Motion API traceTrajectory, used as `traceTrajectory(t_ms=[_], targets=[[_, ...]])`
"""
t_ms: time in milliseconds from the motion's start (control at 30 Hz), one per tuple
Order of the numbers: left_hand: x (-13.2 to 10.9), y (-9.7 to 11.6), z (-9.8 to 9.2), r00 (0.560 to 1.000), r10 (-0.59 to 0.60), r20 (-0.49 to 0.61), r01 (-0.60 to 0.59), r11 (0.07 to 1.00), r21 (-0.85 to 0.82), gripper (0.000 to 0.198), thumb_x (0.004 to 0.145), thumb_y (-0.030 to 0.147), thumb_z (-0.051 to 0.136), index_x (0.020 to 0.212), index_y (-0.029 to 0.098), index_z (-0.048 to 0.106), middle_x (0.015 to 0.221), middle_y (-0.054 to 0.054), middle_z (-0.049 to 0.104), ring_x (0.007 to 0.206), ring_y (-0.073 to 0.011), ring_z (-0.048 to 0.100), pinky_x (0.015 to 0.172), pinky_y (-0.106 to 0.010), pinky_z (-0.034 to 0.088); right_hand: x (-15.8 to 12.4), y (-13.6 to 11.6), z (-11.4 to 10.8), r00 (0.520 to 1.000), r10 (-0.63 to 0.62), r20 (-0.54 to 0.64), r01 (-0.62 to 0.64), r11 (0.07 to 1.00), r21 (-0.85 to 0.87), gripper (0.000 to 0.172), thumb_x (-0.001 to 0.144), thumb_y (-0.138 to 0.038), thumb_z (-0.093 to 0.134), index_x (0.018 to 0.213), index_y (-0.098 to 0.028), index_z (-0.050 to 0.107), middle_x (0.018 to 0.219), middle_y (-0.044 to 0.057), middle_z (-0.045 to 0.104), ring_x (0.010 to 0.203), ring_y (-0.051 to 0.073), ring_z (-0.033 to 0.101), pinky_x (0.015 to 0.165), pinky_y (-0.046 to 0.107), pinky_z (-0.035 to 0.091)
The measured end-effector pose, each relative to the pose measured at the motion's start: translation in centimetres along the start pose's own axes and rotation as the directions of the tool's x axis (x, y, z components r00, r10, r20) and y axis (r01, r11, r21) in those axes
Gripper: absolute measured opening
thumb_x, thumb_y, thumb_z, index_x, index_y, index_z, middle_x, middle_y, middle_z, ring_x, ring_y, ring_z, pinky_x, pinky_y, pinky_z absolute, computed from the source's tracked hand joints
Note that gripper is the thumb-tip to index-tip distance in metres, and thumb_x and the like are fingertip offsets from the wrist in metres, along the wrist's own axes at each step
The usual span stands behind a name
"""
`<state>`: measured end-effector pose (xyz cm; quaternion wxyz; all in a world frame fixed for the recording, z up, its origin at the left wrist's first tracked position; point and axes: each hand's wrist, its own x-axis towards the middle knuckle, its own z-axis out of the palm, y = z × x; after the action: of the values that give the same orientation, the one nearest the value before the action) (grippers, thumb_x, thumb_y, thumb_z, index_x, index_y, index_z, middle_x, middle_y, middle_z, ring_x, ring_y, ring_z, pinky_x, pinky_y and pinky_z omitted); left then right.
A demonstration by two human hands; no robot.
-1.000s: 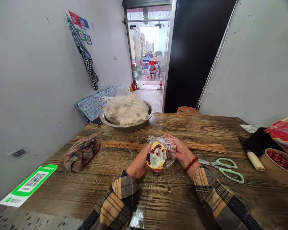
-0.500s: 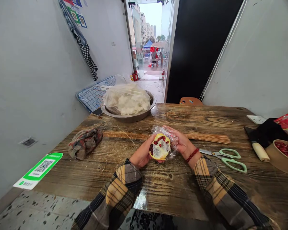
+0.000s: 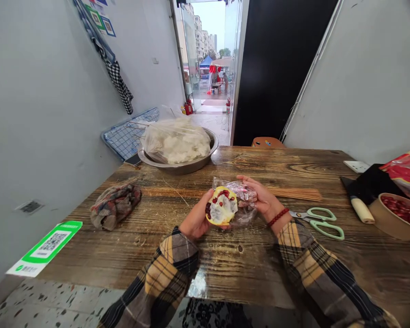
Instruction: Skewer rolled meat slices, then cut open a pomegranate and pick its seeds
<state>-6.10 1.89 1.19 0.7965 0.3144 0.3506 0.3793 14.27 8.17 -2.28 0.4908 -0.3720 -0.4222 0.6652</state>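
A cut pomegranate (image 3: pixel 223 208), with yellow rind, pale membrane and dark red seeds facing me, is held above the middle of the table. My left hand (image 3: pixel 198 215) is closed around its left side and underside. Clear plastic wrap (image 3: pixel 242 193) hangs at the fruit's right and behind it. My right hand (image 3: pixel 260 197), with a red bead bracelet at the wrist, is closed on this wrap, its fingers apart from the rind. Green-handled scissors (image 3: pixel 323 218) lie to the right of my right wrist.
A metal basin (image 3: pixel 181 167) with a bag of white fluffy material stands at the back left. A crumpled cloth (image 3: pixel 114 207) lies left. Thin wooden sticks (image 3: pixel 294 193) lie behind my right hand. At right are a knife's pale handle (image 3: pixel 362 210) and a bowl (image 3: pixel 391 223) of red seeds.
My right hand has moved away from the pomegranate, drawing the plastic wrap out to the right. The pomegranate has shifted slightly left in my left hand. The view has turned a little.
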Motion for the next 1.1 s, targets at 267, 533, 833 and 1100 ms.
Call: traceTrajectory(t_ms=[267, 533, 833, 1100], targets=[[-0.6, 1.5, -0.9, 0.996, 0.008, 0.089, 0.003, 0.992, -0.124, 0.058, 0.094, 0.051, 0.027, 0.119, 0.008, 0.056, 0.091, -0.02, 0.071, 0.056, -0.0243, 0.068, 0.042, -0.029, 0.051, 0.6, -0.4, -2.0, 0.94, -0.292, -0.175, 0.174, 0.854, -0.491, 0.015, 0.069, -0.027, 0.064, 0.078, -0.017, 0.071, 0.059, -0.002, 0.063, 0.043, 0.009, 0.045, 0.046, 0.024, 0.038], [-0.9, 2.1, -0.7, 0.988, 0.153, 0.002, -0.148, 0.959, -0.243, 0.055, 0.094, 0.048, 0.027, 0.131, 0.011, 0.047, 0.095, -0.019, 0.071, 0.057, -0.0199, 0.067, 0.043, -0.024, 0.051, -1.6, -2.8, -0.2, 0.822, -0.555, 0.125, 0.407, 0.421, -0.811, 0.022, 0.083, -0.026, 0.059, 0.097, -0.021, 0.074, 0.108, 0.009, 0.068, 0.105, 0.024, 0.058, 0.095, 0.042, 0.041], [-0.7, 1.6, -0.9, 0.991, 0.129, 0.016, -0.121, 0.959, -0.256, 0.058, 0.094, 0.049, 0.027, 0.125, 0.007, 0.053, 0.092, -0.019, 0.071, 0.058, -0.0202, 0.067, 0.043, -0.025, 0.051, -3.8, -3.4, 2.9, 0.753, -0.405, 0.518, 0.541, -0.068, -0.839, 0.035, 0.091, -0.028, 0.053, 0.124, -0.023, 0.06, 0.121, 0.009, 0.065, 0.11, 0.024, 0.057, 0.092, 0.04, 0.042], [-0.7, 1.1, 0.7, 0.99, 0.107, -0.097, -0.112, 0.992, -0.051, 0.056, 0.096, 0.045, 0.027, 0.126, 0.006, 0.054, 0.08, -0.015, 0.073, 0.054, -0.0223, 0.067, 0.043, -0.029, 0.052, -0.3, -1.1, 1.9, 0.852, -0.474, 0.222, 0.347, 0.192, -0.918, 0.029, 0.095, -0.031, 0.042, 0.099, -0.021, 0.069, 0.088, 0.006, 0.074, 0.081, 0.021, 0.066, 0.071, 0.029, 0.043]])
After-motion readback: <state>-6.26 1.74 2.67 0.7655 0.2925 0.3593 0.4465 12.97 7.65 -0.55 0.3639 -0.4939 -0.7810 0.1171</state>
